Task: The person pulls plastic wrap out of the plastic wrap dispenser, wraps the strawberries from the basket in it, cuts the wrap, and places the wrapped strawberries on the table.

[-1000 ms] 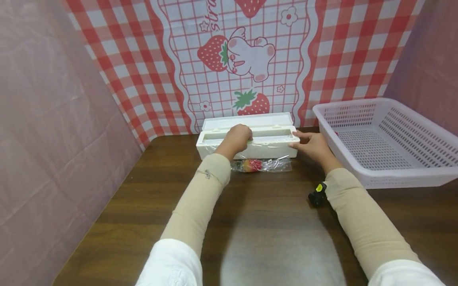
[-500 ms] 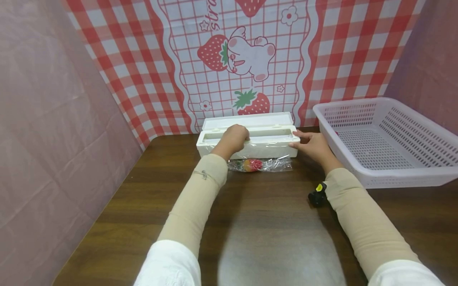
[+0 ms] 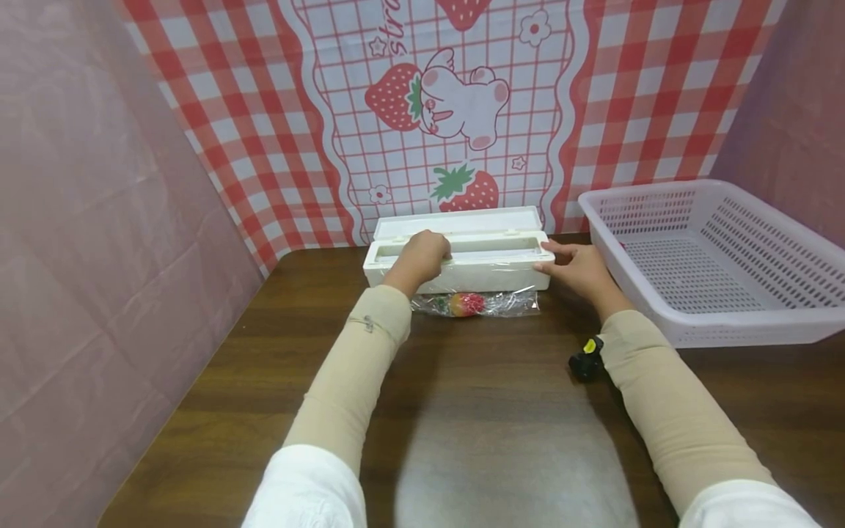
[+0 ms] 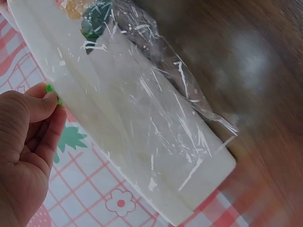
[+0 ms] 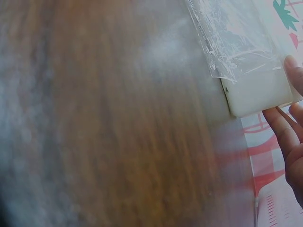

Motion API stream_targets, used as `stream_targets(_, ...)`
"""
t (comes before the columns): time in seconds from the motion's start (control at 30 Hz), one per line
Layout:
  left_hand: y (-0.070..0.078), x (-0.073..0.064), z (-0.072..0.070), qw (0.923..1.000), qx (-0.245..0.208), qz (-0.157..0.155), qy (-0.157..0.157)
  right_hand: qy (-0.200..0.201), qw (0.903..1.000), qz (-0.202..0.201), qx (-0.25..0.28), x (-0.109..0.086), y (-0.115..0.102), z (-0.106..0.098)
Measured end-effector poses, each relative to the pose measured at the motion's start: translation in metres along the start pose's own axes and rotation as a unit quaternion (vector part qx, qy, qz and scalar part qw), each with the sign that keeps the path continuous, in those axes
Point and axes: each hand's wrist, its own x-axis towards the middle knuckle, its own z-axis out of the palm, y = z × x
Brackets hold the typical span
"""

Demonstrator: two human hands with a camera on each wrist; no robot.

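A long white cling film dispenser (image 3: 491,279) stands at the back of the table, its lid (image 3: 458,221) tipped back. My left hand (image 3: 422,257) is at its front top edge, left of the middle. In the left wrist view, thumb and forefinger pinch a small bright green slide cutter (image 4: 50,89) at that edge. Clear cling film (image 4: 147,109) hangs down the front. A red and yellow fruit-like piece (image 3: 467,304) with dark green at one end lies in the film. My right hand (image 3: 581,271) grips the dispenser's right end between thumb and fingers.
A white perforated plastic basket (image 3: 733,319) stands at the right, close beside my right forearm. A checked strawberry-print cloth (image 3: 264,132) hangs behind the dispenser. The brown wooden table (image 3: 317,323) reaches toward me.
My left hand has slid left along the dispenser's top edge, uncovering more of the film's left end. The right hand has stayed at the right end.
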Motion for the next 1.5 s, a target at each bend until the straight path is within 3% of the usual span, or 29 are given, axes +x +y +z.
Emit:
stream_targets(0.93,-0.031,-0.022,0.001,0.9983,-0.02,-0.054,-0.004,0.003,1.0,0.005,0.006,-0.001,0.0,0.001)
stream_targets(1.27,-0.04,-0.03,-0.001,0.9985,-0.021,-0.047,0.02,0.003,0.9999,0.007,0.011,0.0,0.0,0.001)
stream_targets(1.5,-0.046,-0.032,0.001,0.9985,-0.009,-0.049,0.021,0.0,0.9999,0.009,0.01,0.0,0.0,0.002)
